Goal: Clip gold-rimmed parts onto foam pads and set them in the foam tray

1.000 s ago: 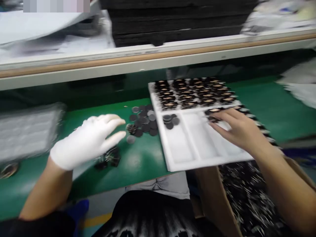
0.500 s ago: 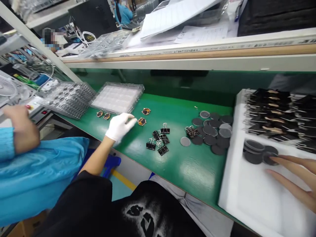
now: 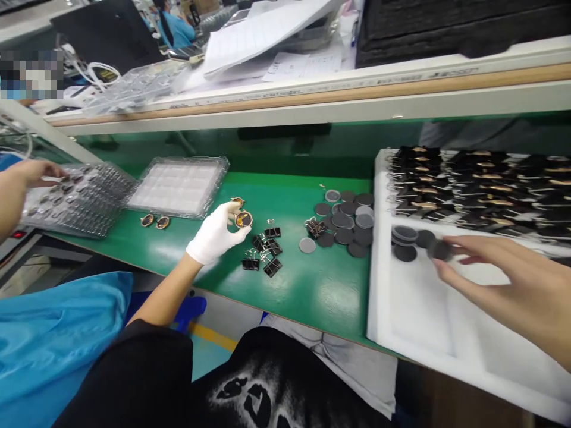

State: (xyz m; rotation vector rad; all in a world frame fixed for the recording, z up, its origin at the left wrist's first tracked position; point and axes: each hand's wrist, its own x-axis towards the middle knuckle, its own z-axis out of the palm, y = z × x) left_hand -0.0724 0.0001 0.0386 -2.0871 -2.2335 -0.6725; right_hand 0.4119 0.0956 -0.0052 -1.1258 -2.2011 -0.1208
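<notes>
Left hand [image 3: 216, 235], white glove: thumb and fingertips pinched on a copper-rimmed disc [image 3: 244, 220], held just off the green bench [image 3: 312, 285]. Half a second ago that hand lay flat on the bench with the disc loose at its fingertips, so the disc is now picked up. It is small and round with a dark centre and an orange-copper rim, tilted toward the camera. A second disc of the same kind [image 3: 237, 202] sits just behind the fingers, and two more [image 3: 154, 221] lie further left by the clear tray stack [image 3: 178, 187]. Binder clips [image 3: 263, 252] are scattered just right of the hand, then a pile of grey discs [image 3: 345, 217]. Right hand [image 3: 504, 279], bare: thumb and forefinger closed on a dark disc [image 3: 439, 249] over the white foam tray [image 3: 414, 321]. Earlier those fingers were spread flat beside the discs. Cannot tell whether this disc is clear of the foam. A few more dark discs [image 3: 405, 241] lie next to it, with rows of clipped parts [image 3: 482, 184] at the tray's far end. Far left, a co-worker's hand [image 3: 33, 172] now rests on a loaded clear tray [image 3: 80, 199].
</notes>
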